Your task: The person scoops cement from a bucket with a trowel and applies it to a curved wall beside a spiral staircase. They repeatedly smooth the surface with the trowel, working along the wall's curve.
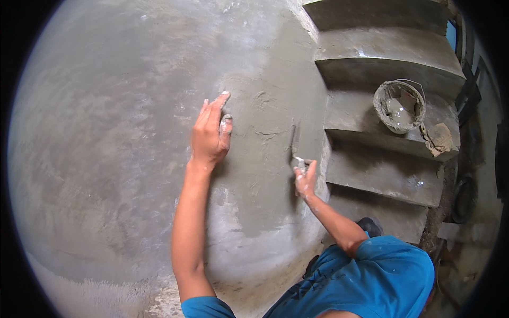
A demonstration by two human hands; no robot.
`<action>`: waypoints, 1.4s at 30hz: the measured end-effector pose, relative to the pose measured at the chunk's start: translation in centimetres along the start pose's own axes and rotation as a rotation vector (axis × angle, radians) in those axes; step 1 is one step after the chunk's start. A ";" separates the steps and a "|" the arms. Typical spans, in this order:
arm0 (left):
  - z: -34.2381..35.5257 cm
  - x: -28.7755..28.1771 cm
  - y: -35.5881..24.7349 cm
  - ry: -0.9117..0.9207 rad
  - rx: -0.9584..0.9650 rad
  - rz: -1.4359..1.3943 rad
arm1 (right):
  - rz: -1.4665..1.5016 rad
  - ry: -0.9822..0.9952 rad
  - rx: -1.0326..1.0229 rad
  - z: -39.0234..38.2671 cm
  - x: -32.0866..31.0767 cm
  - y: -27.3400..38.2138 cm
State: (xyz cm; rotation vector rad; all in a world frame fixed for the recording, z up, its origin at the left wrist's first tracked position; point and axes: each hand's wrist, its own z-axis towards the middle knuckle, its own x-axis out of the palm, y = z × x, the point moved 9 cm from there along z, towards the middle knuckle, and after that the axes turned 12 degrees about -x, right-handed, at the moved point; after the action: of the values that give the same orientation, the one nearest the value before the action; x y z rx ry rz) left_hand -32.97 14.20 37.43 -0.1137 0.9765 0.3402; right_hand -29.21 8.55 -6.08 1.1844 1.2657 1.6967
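Note:
Fresh grey plaster (275, 114) lies in a darker, wet-looking patch on the wall (106, 132), with a few ridges and creases in its surface. Over the left border of that patch, my left hand (211, 135) is held close to the wall, its fingers stretched out and smeared with plaster; whether it touches cannot be made out. My right hand (306, 180) is closed round the handle of a trowel (295, 142). The trowel's thin blade is seen nearly edge-on against the wet plaster, near the stairs. My fingers hide most of the handle.
Concrete steps (379, 169) climb along the right of the wall. On one stands a plaster-coated bucket (398, 122) with a wire handle and grey mix inside. A crumpled brown paper piece (438, 139) lies beside it. My dark shoe (370, 227) rests on a lower step.

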 end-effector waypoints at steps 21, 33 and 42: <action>-0.3 0.1 0.1 0.027 0.006 -0.050 | 0.046 0.293 -0.608 -10.9 7.3 11.8; -0.7 -0.4 0.2 0.066 -0.102 -0.087 | -0.013 0.480 -0.371 -8.6 0.1 4.5; -2.5 -2.2 -0.2 0.039 -0.090 -0.134 | -0.092 0.361 -0.332 6.8 1.8 6.8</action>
State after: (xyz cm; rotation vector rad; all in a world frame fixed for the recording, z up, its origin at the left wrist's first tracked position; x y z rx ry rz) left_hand -36.02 12.84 37.82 -0.2678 0.9864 0.2594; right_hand -23.44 10.47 1.63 0.6358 1.1594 2.0156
